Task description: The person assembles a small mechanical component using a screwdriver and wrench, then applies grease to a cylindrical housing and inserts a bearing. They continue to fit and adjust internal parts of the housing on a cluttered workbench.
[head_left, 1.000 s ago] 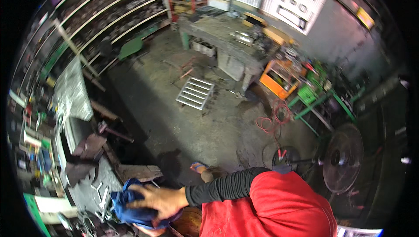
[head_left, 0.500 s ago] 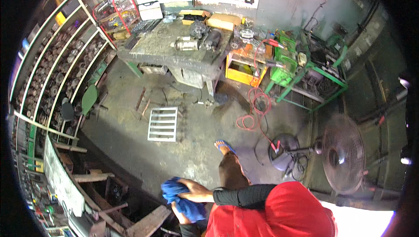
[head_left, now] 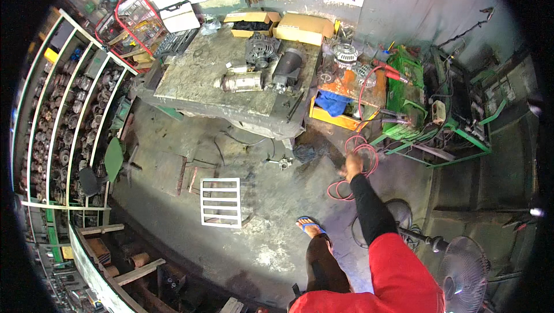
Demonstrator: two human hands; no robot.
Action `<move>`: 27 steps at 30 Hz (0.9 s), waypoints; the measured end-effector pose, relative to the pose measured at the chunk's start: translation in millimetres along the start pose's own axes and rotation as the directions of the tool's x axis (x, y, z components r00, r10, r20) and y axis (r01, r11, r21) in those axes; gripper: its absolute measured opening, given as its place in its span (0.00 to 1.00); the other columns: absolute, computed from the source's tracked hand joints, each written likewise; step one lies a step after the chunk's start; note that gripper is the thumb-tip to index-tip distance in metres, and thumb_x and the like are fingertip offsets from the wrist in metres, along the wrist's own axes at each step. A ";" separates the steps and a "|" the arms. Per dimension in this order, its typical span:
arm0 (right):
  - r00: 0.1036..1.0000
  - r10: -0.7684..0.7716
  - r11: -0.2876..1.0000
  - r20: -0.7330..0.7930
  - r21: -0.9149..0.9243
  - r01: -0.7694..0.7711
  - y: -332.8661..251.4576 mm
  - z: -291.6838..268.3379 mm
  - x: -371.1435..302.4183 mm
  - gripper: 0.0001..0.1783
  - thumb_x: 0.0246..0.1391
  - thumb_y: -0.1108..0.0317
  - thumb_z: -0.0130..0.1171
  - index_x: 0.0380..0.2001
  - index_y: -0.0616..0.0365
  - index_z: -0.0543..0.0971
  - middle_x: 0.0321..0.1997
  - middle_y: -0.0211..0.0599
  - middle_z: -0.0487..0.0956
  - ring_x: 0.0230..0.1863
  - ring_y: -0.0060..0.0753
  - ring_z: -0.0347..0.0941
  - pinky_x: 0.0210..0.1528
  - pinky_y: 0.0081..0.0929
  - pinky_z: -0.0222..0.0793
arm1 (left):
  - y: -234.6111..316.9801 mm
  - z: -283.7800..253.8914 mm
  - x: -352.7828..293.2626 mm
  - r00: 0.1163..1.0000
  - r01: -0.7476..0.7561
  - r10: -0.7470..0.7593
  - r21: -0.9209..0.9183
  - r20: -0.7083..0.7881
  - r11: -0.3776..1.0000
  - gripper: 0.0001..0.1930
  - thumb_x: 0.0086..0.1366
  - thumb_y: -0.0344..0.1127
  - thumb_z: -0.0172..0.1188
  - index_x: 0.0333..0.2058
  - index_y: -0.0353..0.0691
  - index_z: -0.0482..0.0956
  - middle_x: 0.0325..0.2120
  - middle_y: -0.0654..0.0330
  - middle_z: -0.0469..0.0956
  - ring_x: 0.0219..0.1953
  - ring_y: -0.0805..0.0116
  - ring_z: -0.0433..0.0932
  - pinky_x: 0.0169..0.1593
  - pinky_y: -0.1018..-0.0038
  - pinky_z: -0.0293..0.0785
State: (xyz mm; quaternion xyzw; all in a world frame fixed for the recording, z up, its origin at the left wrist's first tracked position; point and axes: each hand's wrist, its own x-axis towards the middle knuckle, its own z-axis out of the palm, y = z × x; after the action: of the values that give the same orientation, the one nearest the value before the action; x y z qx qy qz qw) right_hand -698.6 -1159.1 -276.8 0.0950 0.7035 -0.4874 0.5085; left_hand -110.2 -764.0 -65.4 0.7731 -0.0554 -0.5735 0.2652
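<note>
My right hand [head_left: 353, 167] reaches forward over the floor, at the end of a black sleeve. Motion smears its fingers, so their shape is unclear; no cloth shows in it. Behind the hand, a red cable [head_left: 367, 157] lies coiled on the floor. Farther off, a blue cloth [head_left: 332, 103] lies bunched in the open front of an orange box [head_left: 340, 120], apart from the hand. My left hand does not show.
A workbench [head_left: 190, 76] bears a cylindrical motor [head_left: 287, 68], a silver cylindrical part [head_left: 242, 82] and cardboard boxes [head_left: 300, 27]. Right of it stands a green metal stand [head_left: 456, 150]. A white slatted frame [head_left: 220, 203] lies on the floor; a fan [head_left: 463, 278] stands near right.
The blue cloth has left my hands and now lies in the orange box. My right arm has stretched forward, and my left hand has gone out of view. The view has shifted.
</note>
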 end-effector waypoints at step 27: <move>-0.104 0.788 0.196 0.606 -0.087 0.977 456.1 180.9 -742.8 0.24 0.72 0.69 0.61 0.68 0.58 0.75 0.56 0.35 0.81 0.39 0.22 0.79 0.39 0.25 0.79 | 43.8 -257.0 -327.9 0.095 -0.544 0.989 0.826 -0.112 0.146 0.14 0.53 0.36 0.71 0.37 0.35 0.87 0.36 0.48 0.87 0.40 0.45 0.88 0.42 0.54 0.85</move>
State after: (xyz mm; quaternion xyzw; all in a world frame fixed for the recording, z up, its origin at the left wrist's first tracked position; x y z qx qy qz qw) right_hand 46.4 -800.6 53.2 -0.7572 0.1394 0.1396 0.6227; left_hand 24.6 -584.4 288.3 0.7719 -0.5669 0.0583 0.2819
